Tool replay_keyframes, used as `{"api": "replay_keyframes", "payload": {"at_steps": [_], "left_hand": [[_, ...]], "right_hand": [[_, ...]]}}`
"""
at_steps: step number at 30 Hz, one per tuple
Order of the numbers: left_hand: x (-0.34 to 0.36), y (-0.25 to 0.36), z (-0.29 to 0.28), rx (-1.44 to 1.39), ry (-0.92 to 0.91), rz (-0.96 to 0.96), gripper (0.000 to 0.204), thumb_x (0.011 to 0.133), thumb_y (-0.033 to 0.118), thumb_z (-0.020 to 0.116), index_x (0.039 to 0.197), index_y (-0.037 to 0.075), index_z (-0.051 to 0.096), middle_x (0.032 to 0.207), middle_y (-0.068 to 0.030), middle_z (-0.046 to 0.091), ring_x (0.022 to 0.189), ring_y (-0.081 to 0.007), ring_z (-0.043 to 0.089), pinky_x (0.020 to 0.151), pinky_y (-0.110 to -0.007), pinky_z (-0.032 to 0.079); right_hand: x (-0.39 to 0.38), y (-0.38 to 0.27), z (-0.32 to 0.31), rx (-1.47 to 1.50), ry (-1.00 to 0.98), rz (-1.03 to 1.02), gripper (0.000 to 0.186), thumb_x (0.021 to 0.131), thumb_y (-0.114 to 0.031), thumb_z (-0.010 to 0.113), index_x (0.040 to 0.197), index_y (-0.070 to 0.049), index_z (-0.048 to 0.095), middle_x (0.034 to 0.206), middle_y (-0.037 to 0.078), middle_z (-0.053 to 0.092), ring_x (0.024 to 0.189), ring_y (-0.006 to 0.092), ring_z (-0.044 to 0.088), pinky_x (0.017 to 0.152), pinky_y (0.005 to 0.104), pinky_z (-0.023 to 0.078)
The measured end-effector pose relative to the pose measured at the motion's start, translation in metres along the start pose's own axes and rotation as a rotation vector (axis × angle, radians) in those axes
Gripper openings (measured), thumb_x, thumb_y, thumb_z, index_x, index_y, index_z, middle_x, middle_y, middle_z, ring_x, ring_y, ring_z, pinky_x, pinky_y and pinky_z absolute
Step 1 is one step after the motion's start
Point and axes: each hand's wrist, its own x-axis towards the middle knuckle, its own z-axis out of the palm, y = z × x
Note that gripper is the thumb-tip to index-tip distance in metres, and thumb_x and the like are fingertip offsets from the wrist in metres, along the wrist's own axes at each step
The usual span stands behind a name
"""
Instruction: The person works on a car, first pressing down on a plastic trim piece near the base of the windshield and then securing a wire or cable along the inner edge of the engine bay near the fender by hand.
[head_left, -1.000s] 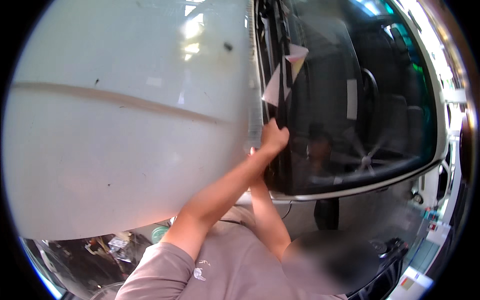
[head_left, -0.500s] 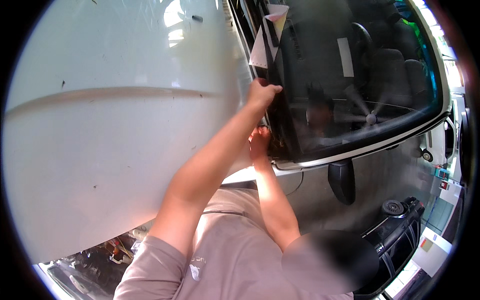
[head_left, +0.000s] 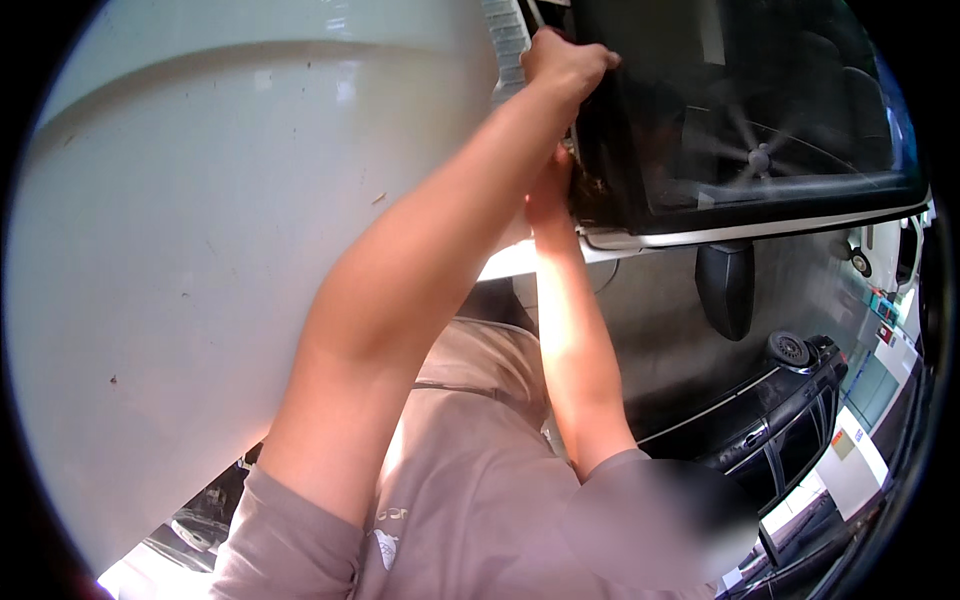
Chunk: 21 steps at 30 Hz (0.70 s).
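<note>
At the base of the windshield (head_left: 790, 110), my left hand (head_left: 568, 65) is closed round the edge of the black cowl trim (head_left: 610, 125), thumb side toward the glass. My right hand (head_left: 547, 190) is at the trim's near corner, its fingers curled and partly hidden behind my left forearm. What those fingers hold cannot be made out. Beside my left hand, a pale grey ribbed strip (head_left: 506, 45) shows between the trim and the white hood (head_left: 200, 230).
A black side mirror (head_left: 725, 290) juts out on the right, near a thin dark cable (head_left: 612, 278). Farther right stands a black car (head_left: 770, 425) with a wheel (head_left: 790, 350) at its upper side. Dark engine-bay parts (head_left: 205, 515) show at the lower left.
My view has shifted, so the car appears higher in the picture. My left hand has moved a little farther along the trim. The ribbed strip has come into sight; the dashboard papers have left the view.
</note>
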Motion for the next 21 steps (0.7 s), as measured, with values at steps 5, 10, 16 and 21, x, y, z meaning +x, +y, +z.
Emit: {"api": "replay_keyframes", "payload": {"at_steps": [5,10,16,21], "left_hand": [[0.000,0.008,-0.004,0.035,0.042,-0.121,0.056,0.070,0.022,0.086,0.112,-0.007,0.064,0.115,-0.0217,0.067,0.109,-0.0315,0.065,0.092,-0.040,0.052],[0.012,0.004,-0.003,0.036,0.083,-0.175,0.056,0.071,0.022,0.085,0.113,-0.007,0.064,0.117,-0.0238,0.065,0.111,-0.0350,0.064,0.093,-0.043,0.052],[-0.001,0.014,-0.003,0.008,0.015,-0.163,0.056,0.072,0.022,0.084,0.113,-0.009,0.063,0.119,-0.0251,0.064,0.115,-0.0374,0.062,0.094,-0.045,0.051],[0.015,0.006,-0.015,-0.033,0.007,-0.186,0.051,0.073,0.020,0.083,0.109,-0.011,0.065,0.119,-0.0265,0.064,0.115,-0.0355,0.062,0.097,-0.045,0.049]], "right_hand": [[-0.004,0.003,0.007,-0.092,-0.042,-0.191,0.042,0.102,-0.044,0.051,0.109,-0.003,0.060,0.105,0.006,0.066,0.094,0.0143,0.063,0.081,0.0300,0.049],[-0.021,-0.049,0.048,0.058,0.137,0.136,0.051,0.104,-0.048,0.044,0.124,-0.003,0.059,0.115,0.007,0.065,0.104,0.0174,0.062,0.088,0.0321,0.048],[0.002,0.000,0.004,-0.320,-0.038,-0.229,0.033,0.104,-0.033,0.048,0.116,-0.004,0.060,0.108,0.007,0.065,0.101,0.0174,0.063,0.088,0.0327,0.049],[-0.003,-0.006,0.041,0.127,0.043,-0.061,0.016,0.100,-0.020,0.055,0.105,-0.005,0.060,0.100,0.006,0.065,0.093,0.0164,0.064,0.084,0.0315,0.050]]}}
